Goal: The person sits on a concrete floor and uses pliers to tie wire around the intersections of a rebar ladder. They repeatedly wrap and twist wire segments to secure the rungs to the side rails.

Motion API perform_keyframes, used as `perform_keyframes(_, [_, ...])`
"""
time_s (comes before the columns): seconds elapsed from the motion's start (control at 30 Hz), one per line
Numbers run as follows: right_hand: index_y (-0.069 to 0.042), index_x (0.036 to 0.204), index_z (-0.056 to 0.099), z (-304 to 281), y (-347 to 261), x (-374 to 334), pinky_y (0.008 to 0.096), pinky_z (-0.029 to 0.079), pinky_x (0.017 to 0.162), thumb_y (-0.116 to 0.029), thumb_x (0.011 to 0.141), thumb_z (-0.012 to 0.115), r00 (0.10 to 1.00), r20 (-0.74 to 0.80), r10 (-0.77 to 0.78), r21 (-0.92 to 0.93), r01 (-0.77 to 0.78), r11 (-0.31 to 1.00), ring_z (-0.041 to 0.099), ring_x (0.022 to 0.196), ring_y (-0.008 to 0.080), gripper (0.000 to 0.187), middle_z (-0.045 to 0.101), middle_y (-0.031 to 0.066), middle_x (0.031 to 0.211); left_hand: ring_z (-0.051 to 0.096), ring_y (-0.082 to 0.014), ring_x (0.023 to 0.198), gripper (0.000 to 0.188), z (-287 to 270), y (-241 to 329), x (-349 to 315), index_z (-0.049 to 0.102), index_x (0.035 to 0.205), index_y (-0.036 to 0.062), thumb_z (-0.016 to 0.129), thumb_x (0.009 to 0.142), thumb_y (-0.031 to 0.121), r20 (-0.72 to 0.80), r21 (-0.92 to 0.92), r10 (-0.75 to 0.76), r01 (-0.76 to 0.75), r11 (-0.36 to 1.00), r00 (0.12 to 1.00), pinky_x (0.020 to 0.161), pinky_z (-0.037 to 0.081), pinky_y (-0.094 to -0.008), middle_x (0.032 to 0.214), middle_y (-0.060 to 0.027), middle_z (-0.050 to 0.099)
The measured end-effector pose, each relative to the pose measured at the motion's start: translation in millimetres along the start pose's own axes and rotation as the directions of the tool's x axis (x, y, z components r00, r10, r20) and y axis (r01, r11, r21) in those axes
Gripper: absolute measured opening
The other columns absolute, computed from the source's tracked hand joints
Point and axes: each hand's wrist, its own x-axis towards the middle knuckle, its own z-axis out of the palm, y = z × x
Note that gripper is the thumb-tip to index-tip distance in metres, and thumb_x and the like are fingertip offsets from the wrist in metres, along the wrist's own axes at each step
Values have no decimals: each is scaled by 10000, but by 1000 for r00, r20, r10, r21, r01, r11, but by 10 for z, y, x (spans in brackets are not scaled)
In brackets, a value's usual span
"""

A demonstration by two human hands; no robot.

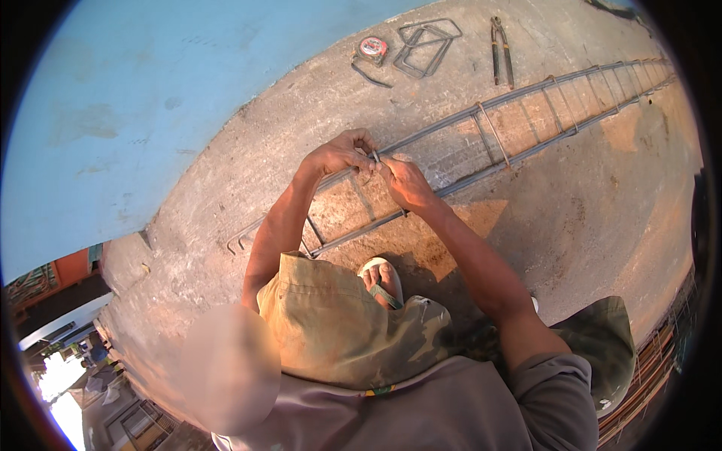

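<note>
A long rebar cage [466, 180] of steel bars and rectangular stirrups lies across the ground, running from lower left to upper right. My left hand [336, 156] is at its far bars, fingers curled and closed around the upper end of a steel stirrup [376, 156]. Right beside it, my right hand [407, 185] is closed over the same stirrup, thumb and forefinger pressed together near its end. The stirrup's lower end shows past my right hand at the near bar; its middle is hidden. Any thin wire between the fingertips is too small to make out.
Beyond the cage lie a red-and-white tape measure [372, 49], a short bent rod [370, 76], loose stirrups [408, 51] and pincers [496, 45] with dark and orange handles. A blue wall [135, 113] rises at left. My sandalled foot [381, 278] is close to the near bars.
</note>
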Motion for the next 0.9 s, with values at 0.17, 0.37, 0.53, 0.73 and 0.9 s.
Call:
perform_keyframes(0.17, [48,1060,630,13,31,22,445,436,582,-214,987,524,1000,-6,29,25,-29,999,548,599,334,292,572,232,675,639,-154,744,280,206,-93,4,599,984,32,787,779,66,-197,385,179,-91,918,964,580,516,-326,856,-80,634])
perform_keyframes(0.37, [37,971,620,21,-51,19,482,463,650,-253,983,512,997,-19,69,-40,-70,997,603,704,404,310,614,253,750,663,-296,791,130,521,-159,-79,632,935,47,652,807,37,-242,922,673,-50,384,699,670,540,-407,934,-112,643])
perform_keyframes(0.53, [53,974,620,86,71,32,490,457,636,-248,980,515,988,-126,-85,-31,82,996,605,695,406,319,626,250,761,663,-337,821,191,640,-178,-13,645,988,82,635,801,43,-266,950,708,54,308,654,681,551,-409,975,-111,643])
perform_keyframes(0.73, [39,924,597,105,103,43,489,456,645,-250,964,517,1000,-25,7,-17,-8,1000,606,740,440,302,590,285,773,688,-237,761,339,416,-49,-122,610,1175,7,602,848,96,-437,562,213,80,823,874,676,558,-351,923,-126,688])
perform_keyframes(0.9, [45,1106,616,130,432,67,327,388,582,-334,1010,506,991,33,-130,62,127,990,443,614,184,406,458,111,644,683,-225,740,470,58,-10,-106,479,1325,-83,605,887,31,-153,-325,-177,120,938,972,635,553,-316,923,-185,692])
